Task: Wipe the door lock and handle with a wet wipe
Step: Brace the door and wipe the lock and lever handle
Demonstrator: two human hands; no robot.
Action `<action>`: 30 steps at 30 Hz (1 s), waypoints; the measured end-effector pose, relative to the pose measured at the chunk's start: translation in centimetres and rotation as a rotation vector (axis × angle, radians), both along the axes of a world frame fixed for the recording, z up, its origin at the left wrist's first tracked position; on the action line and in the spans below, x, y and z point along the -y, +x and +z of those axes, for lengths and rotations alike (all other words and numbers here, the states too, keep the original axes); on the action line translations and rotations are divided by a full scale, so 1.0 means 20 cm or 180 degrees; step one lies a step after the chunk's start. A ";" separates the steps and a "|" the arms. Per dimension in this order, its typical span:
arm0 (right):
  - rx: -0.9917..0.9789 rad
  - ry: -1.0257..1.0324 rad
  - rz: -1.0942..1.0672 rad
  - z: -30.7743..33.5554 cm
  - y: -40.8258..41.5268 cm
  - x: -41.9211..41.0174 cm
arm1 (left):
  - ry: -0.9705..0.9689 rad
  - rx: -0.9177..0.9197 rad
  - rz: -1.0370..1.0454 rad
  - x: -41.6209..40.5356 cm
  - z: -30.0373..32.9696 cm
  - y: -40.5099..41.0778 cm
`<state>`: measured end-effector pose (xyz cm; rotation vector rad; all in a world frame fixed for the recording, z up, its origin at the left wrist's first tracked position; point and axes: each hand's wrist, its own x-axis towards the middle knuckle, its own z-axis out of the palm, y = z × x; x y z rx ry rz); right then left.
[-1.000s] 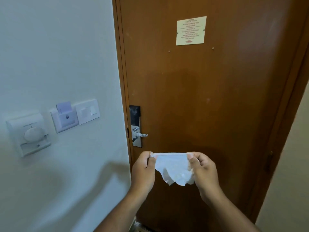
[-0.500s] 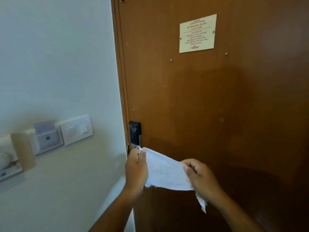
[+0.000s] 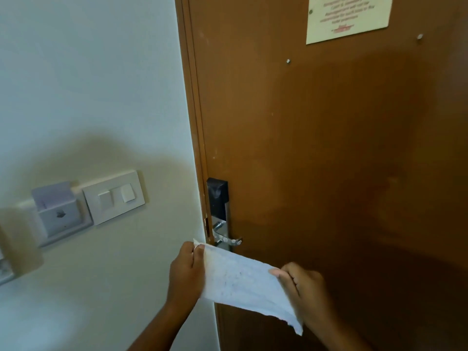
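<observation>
A white wet wipe [image 3: 243,285] is stretched flat between my two hands in front of a brown door [image 3: 329,148]. My left hand [image 3: 186,273] pinches its upper left corner, just below the lock. My right hand [image 3: 302,287] pinches its right edge, lower and further right. The door lock [image 3: 217,198] is a black panel over a silver plate at the door's left edge. The silver lever handle [image 3: 226,238] sticks out to the right, just above the wipe, and neither hand touches it.
On the white wall to the left are a double light switch [image 3: 114,196] and a key card holder [image 3: 59,211] with a card in it. A paper notice [image 3: 347,16] is fixed high on the door. The door frame [image 3: 195,122] runs down beside the lock.
The view has come closer to the door. The handle, hidden behind the wipe half a second ago, now shows above it. Both hands still hold the wipe, now spread wider.
</observation>
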<state>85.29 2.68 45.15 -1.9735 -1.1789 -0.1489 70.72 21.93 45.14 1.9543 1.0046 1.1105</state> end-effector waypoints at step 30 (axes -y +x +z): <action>0.1555 -0.1306 -0.0686 -0.15 0.01 -1.18 | -0.0682 -0.0688 -0.0885 -1.03 -0.17 0.56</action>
